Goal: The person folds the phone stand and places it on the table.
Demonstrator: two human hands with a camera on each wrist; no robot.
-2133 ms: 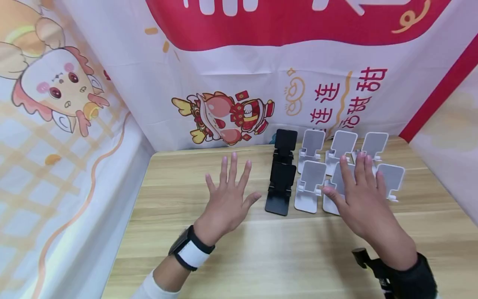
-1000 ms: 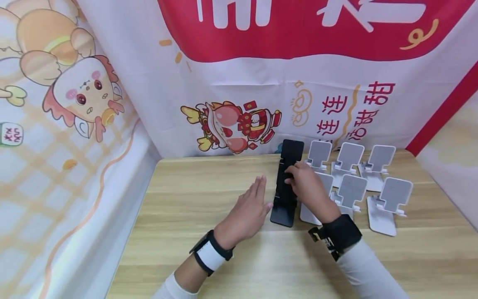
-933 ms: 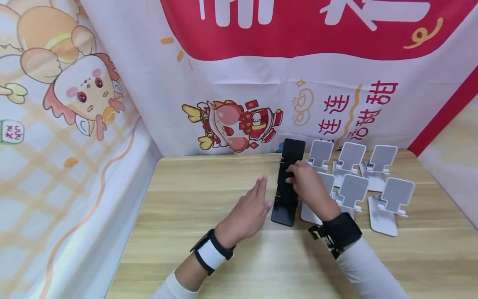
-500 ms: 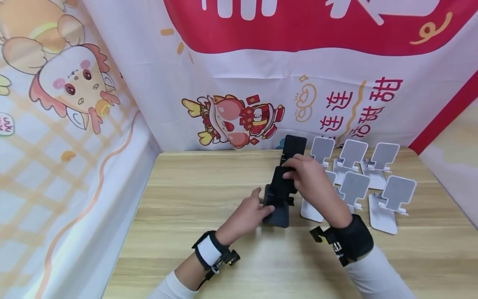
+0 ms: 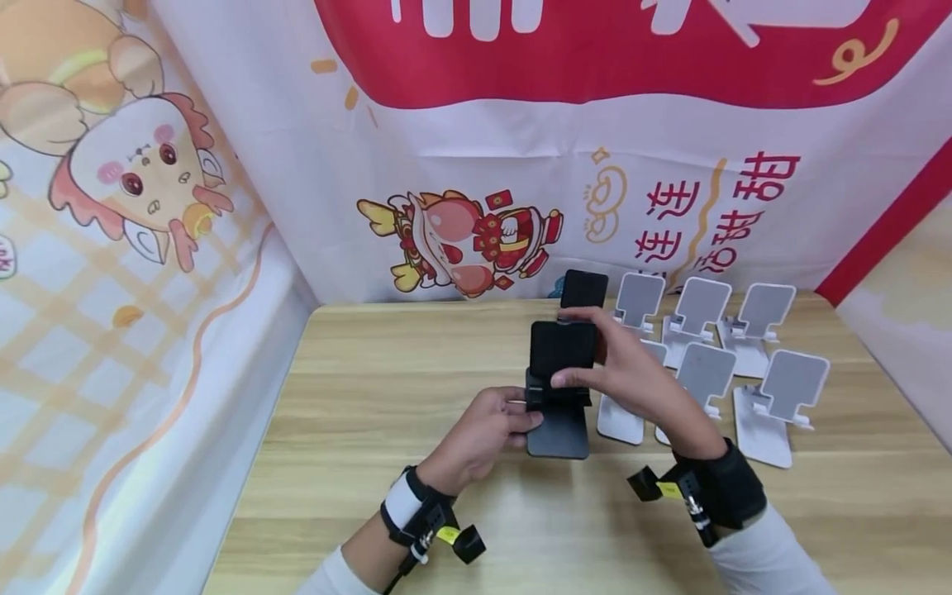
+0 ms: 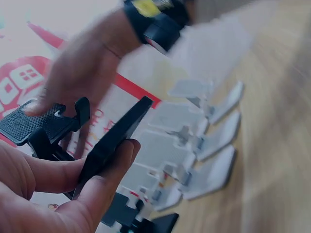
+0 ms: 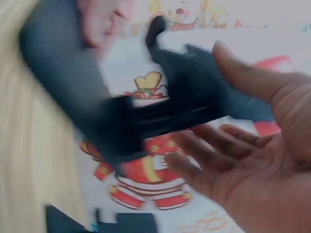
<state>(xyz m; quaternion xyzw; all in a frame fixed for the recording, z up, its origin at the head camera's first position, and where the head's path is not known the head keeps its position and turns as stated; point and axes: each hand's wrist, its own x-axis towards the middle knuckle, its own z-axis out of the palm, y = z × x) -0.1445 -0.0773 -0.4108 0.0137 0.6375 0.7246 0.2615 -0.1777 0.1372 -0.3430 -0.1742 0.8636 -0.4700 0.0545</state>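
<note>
Between fingers (image 5: 580,378), black stand (image 5: 561,428)

Both hands (image 6: 53,177) (image 6: 82,73) hold a black stand (image 6: 109,133) near white stands (image 6: 170,145).

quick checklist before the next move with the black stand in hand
1. Left hand pinching the held black stand low down: ok
2. Right hand on its upper plate, thumb in front: ok
3. Joint stiff enough to move safely: cannot tell
4. Rear black stand fully visible from the head: not ok, lower part hidden
5. Front-right white stand untouched, plate raised: ok
</note>
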